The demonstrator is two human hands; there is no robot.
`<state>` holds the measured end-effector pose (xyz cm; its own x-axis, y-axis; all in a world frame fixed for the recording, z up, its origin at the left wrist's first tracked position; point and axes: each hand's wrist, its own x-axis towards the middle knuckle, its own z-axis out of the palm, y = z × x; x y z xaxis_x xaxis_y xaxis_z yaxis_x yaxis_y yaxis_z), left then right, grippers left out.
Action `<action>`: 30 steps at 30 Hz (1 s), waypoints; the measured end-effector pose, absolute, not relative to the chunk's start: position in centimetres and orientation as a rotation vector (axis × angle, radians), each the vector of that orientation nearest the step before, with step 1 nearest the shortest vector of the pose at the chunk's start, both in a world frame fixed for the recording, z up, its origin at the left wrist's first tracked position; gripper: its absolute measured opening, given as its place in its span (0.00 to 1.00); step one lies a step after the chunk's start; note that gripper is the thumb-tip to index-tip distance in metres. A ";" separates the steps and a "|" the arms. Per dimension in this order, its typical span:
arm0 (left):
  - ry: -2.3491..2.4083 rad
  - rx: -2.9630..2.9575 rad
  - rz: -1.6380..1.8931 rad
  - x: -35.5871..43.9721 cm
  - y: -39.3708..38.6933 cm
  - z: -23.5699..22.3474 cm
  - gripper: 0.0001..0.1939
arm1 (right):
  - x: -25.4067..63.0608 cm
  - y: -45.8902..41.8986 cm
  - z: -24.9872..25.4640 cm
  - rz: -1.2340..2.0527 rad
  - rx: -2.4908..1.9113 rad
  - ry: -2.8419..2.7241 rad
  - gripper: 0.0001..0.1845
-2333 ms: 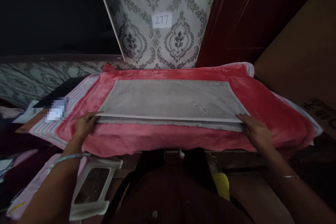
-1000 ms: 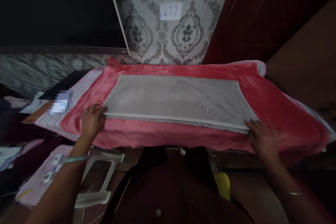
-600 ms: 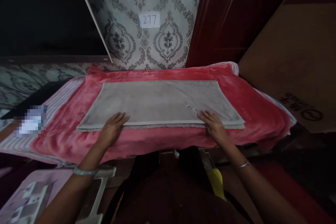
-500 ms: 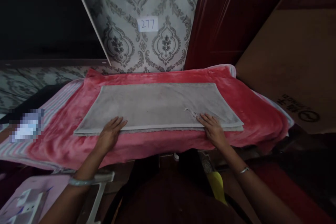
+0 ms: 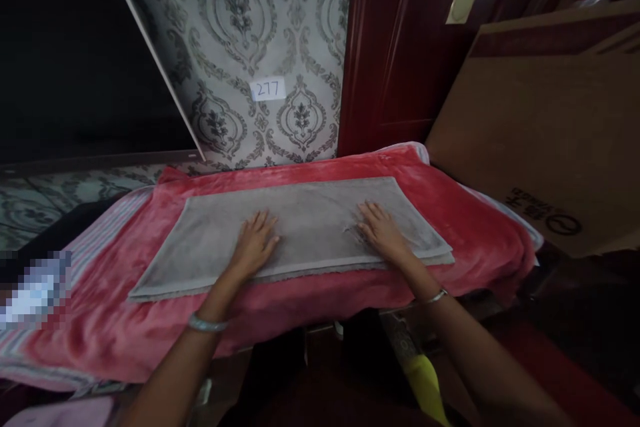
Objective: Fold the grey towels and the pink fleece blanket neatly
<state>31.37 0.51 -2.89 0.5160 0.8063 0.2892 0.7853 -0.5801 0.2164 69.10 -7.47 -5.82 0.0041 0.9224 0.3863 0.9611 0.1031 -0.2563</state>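
A grey towel (image 5: pixel 310 213), folded into a long rectangle, lies flat on a red plush blanket (image 5: pixel 440 200). On its left-middle part rests my left hand (image 5: pixel 254 243), palm down with the fingers apart. My right hand (image 5: pixel 384 230) lies flat on the right part of the towel, fingers spread, partly over a small pale embroidered mark. Neither hand grips the cloth. Along the front edge the towel's layers show slightly offset, most at the right corner.
Behind the blanket stands a patterned wall with a paper label (image 5: pixel 268 89) reading 277. A dark screen (image 5: pixel 75 67) is at the left. A large cardboard box (image 5: pixel 540 127) leans at the right, beside a dark red door (image 5: pixel 395 47). Something yellow (image 5: pixel 425 387) hangs below.
Both hands have moved from the towel's front edge farther onto its top, the left one also inward to the right. The camera view has tilted and shifted.
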 end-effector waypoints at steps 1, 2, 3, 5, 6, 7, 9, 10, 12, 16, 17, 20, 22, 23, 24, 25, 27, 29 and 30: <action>1.444 2.708 0.484 32.7 0.6 -3.3 0.32 | 69.0 -7.0 -6.2 -0.130 -1.916 -1.941 0.32; 1.472 2.718 0.394 33.8 0.6 -3.8 0.32 | 68.9 -6.8 -6.8 -0.126 -1.989 -1.958 0.32; 1.491 2.718 0.304 34.4 0.4 -4.4 0.33 | 68.9 -6.7 -7.4 -0.112 -2.044 -1.976 0.31; 1.518 2.704 0.172 34.8 0.1 -5.4 0.33 | 68.9 -6.9 -8.4 -0.089 -2.094 -1.997 0.31; 1.530 2.698 0.136 34.8 -0.1 -5.7 0.33 | 68.9 -7.1 -8.7 -0.084 -2.101 -1.998 0.31; 1.539 2.695 0.112 34.6 -0.2 -5.9 0.33 | 68.8 -7.2 -8.9 -0.080 -2.104 -1.997 0.31; 1.555 2.695 0.092 34.3 -0.4 -5.9 0.32 | 68.9 -7.3 -8.8 -0.054 -2.117 -2.000 0.31; 1.561 2.696 0.089 34.2 -0.4 -5.7 0.32 | 68.9 -7.3 -8.5 -0.024 -2.127 -2.005 0.31; 1.579 2.694 0.101 34.4 -0.4 -5.4 0.32 | 69.1 -7.1 -7.8 0.056 -2.136 -2.013 0.29; 1.528 2.717 0.187 37.1 0.3 -4.6 0.29 | 70.1 -5.8 -5.9 0.183 -2.058 -1.997 0.27; 1.465 2.734 0.184 38.3 0.8 -4.2 0.29 | 70.3 -5.1 -5.3 0.187 -2.034 -1.992 0.27; 1.243 2.788 0.109 42.8 2.7 -2.4 0.31 | 70.9 -2.5 -3.7 0.158 -2.033 -1.989 0.28; 1.148 2.828 0.098 46.1 4.2 -1.4 0.32 | 71.3 -0.3 -2.7 0.127 -2.078 -1.990 0.29; 1.115 2.849 0.104 47.6 4.9 -1.1 0.32 | 71.6 0.8 -2.3 0.111 -2.101 -1.984 0.30; 1.087 2.868 0.102 48.8 5.5 -1.1 0.33 | 72.0 1.8 -2.1 0.093 -2.120 -1.974 0.30; 1.072 2.887 0.094 49.8 5.9 -1.4 0.33 | 72.5 2.8 -2.0 0.072 -2.129 -1.968 0.31; 1.069 2.935 0.090 51.0 6.5 -2.7 0.34 | 74.2 4.4 -2.3 0.032 -2.118 -1.990 0.31; 1.084 2.984 0.133 51.3 6.7 -4.4 0.34 | 76.5 5.5 -3.1 0.016 -2.107 -2.040 0.31; 1.087 3.003 0.174 51.3 6.7 -5.2 0.33 | 77.8 5.8 -3.7 0.020 -2.122 -2.047 0.30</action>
<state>51.28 6.72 -5.20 0.7631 0.6348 0.1214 0.6410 -0.7674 -0.0166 77.77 5.83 -3.66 0.0450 0.9913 0.1236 0.9887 -0.0264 -0.1477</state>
